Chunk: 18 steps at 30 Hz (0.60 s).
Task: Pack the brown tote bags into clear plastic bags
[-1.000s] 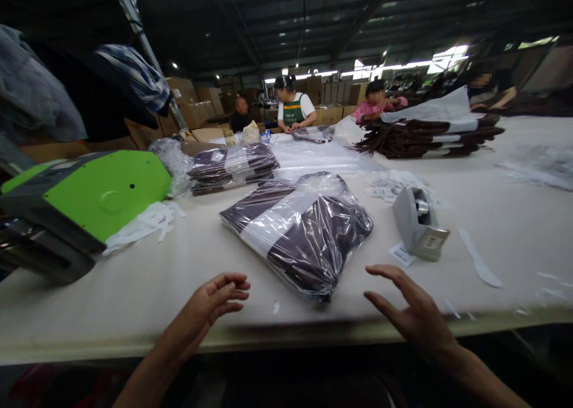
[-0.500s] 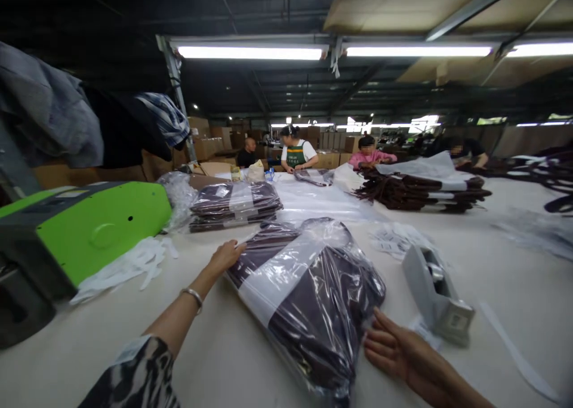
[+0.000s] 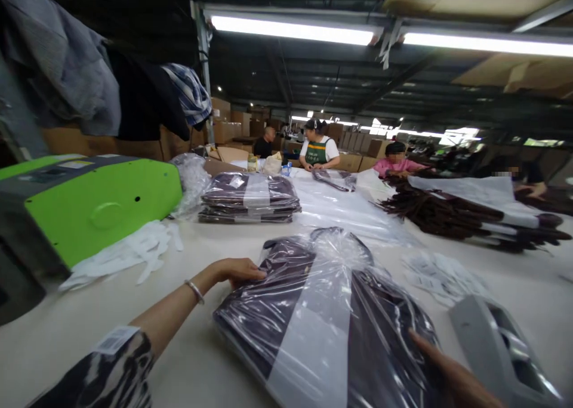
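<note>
A dark purple folded garment in a clear plastic bag (image 3: 322, 318) with a white band lies on the beige table (image 3: 215, 241) right in front of me. My left hand (image 3: 237, 272) rests on the bag's left far edge, fingers curled over it. My right hand (image 3: 452, 375) lies on the bag's near right side with a finger stretched out flat on the plastic; most of that hand is cut off by the frame edge.
A green and grey machine (image 3: 89, 205) stands at the left with white strips (image 3: 129, 253) beside it. A stack of bagged garments (image 3: 248, 198) lies behind. A grey tape dispenser (image 3: 496, 348) sits at the right, paper tags (image 3: 443, 274) and dark garment piles (image 3: 465, 214) beyond. Other people work at the far end.
My view has moved closer and to the left. Both hands went from hovering at the table's near edge to lying on the bagged garment, which now sits closer to me.
</note>
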Each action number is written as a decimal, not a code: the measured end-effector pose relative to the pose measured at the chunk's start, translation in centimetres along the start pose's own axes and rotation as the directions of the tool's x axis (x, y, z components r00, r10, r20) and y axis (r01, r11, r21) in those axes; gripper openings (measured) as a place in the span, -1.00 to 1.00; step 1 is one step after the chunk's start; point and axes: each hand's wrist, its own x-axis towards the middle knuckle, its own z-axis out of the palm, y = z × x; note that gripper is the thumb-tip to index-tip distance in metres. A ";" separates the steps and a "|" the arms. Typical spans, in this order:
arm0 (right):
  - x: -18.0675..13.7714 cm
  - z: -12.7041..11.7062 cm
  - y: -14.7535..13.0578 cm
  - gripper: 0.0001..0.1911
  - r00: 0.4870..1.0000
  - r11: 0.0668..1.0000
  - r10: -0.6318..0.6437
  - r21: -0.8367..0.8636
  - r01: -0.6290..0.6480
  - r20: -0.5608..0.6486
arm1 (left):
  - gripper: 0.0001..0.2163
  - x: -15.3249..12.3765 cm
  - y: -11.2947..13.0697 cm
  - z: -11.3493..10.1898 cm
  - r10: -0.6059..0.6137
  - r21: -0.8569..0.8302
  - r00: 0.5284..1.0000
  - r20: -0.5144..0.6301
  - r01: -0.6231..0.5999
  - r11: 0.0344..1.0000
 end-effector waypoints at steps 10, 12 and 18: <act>0.6 0.0 -0.3 -0.76 0.992 0.991 0.123 -0.054 -0.123 0.015 | -0.59 -1.9 -0.8 3.6 0.113 -0.205 0.979 -0.170 -0.147 0.968; 0.8 -0.3 0.1 -0.75 0.996 0.994 0.086 -0.064 -0.086 -0.005 | -0.54 -2.1 -0.9 4.5 0.114 -0.443 0.985 -0.127 -0.159 0.882; -1.1 -0.7 0.7 -0.74 1.000 0.994 0.015 -0.112 -0.017 -0.017 | -0.48 -4.1 -0.6 7.4 0.079 -0.714 0.992 -0.098 -0.125 0.689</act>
